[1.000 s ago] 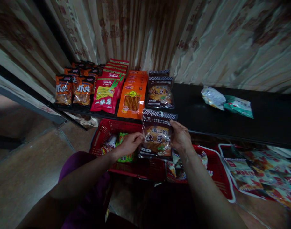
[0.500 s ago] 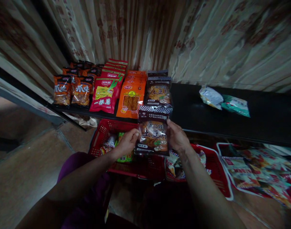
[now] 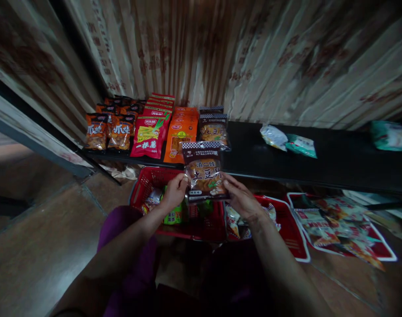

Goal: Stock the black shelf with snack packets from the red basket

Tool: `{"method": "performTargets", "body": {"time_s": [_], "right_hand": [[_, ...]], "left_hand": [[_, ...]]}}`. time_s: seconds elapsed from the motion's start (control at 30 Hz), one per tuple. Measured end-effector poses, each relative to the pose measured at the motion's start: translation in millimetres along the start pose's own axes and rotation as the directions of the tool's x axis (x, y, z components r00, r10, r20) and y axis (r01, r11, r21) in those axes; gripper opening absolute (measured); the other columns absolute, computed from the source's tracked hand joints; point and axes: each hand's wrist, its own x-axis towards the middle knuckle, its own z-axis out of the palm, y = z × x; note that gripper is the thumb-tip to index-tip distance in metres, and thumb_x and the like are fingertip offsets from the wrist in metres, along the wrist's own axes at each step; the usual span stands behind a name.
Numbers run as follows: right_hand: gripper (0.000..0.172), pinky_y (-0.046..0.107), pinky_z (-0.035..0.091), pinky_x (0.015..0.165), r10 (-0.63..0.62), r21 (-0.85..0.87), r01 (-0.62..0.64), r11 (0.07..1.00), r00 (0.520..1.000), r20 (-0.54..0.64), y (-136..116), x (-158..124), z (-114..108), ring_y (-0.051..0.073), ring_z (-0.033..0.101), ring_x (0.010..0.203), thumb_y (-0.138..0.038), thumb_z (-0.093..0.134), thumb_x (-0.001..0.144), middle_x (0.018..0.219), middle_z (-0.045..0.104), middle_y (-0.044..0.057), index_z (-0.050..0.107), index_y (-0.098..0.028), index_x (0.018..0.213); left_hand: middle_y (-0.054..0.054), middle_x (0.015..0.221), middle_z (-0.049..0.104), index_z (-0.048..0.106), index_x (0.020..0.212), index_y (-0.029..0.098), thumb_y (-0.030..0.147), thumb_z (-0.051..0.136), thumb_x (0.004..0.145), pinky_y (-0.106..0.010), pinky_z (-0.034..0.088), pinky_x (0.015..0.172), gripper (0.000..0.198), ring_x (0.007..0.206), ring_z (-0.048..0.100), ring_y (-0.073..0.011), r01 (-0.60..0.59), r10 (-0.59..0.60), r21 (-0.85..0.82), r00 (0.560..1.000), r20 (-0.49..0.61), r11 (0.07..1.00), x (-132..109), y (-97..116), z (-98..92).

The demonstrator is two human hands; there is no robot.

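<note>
A brown bag of potato chips [image 3: 205, 174] is held upright between my hands, its checkered top edge uppermost. My left hand [image 3: 175, 190] pinches its left side, and my right hand [image 3: 240, 197] grips its right side. Just behind it, similar brown chip bags [image 3: 214, 128] stand in a row on the black shelf [image 3: 247, 165]. To their left are orange snack packs [image 3: 183, 130], red snack bags [image 3: 150, 135] and small black-and-orange bags [image 3: 121, 132]. Below the held bag is a red basket [image 3: 141, 182] with a green packet [image 3: 173, 215] inside.
A second red basket [image 3: 291, 240] with wrapped snacks stands right of the first. Farther right, a white-rimmed basket [image 3: 390, 253] holds several flat packets. On the shelf lie a white packet [image 3: 273, 136], a green packet [image 3: 301, 145] and another green bag [image 3: 389, 135]. A patterned curtain [image 3: 194, 53] hangs behind.
The view has shifted to the right, bringing a green bag at the shelf's right into sight. The held chip bag sits slightly lower against the shelf, still in both hands.
</note>
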Motion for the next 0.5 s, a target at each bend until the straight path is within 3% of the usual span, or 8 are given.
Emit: {"method": "performTargets", "body": {"time_s": [0.23,0.5], "right_hand": [[0.027,0.032,0.057,0.077,-0.146,0.120,0.157,0.980,0.984,-0.099,8.4,-76.1,21.0,0.014,0.068,0.079,-0.025,0.083,0.058,0.089,0.073,-0.003,0.071,-0.025,0.082],[0.028,0.032,0.057,0.081,-0.293,0.178,0.332,0.926,0.932,-0.214,-3.0,-147.6,60.6,0.017,0.066,0.089,-0.027,0.082,0.061,0.095,0.072,-0.001,0.071,-0.028,0.087]], "left_hand": [[0.002,0.067,0.052,0.052,0.073,0.018,0.034,0.044,0.084,-0.022,0.039,0.063,0.022,0.065,0.048,-0.0118,0.021,-0.034,-0.191,0.998,-0.060,0.981,-34.5,43.9,2.8],[0.002,0.069,0.058,0.058,0.077,0.017,0.042,0.052,0.081,-0.022,0.042,0.064,0.026,0.066,0.053,-0.0118,0.025,-0.063,-0.407,0.995,-0.079,0.913,-72.3,112.9,-6.1]]}}
